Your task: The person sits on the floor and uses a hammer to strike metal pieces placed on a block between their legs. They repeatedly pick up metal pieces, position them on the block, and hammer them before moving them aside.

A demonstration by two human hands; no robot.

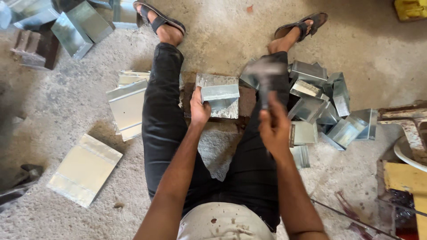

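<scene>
A person sat on a concrete floor [222,35] with legs spread, seen from above. The left hand [199,108], just left of the frame's centre, was closed around the near left edge of a folded sheet-metal box [219,94], which rested on a dark block between the legs. The right hand [274,129], right of centre, was wrapped tightly around the handle of a hammer [266,75]; the hammer's head was blurred and sat above and to the right of the box, apart from it.

Right of the right leg, in the middle right of the frame, lay a heap of similar metal boxes [318,98], tumbled against one another. Left of the left leg, flat metal sheets [128,104] lay stacked, and another flat sheet [84,170] lay alone in the lower left. More folded metal pieces [82,26] sat in the upper left corner. The person wore dark trousers and sandals [158,18], both feet at the top of the frame.
</scene>
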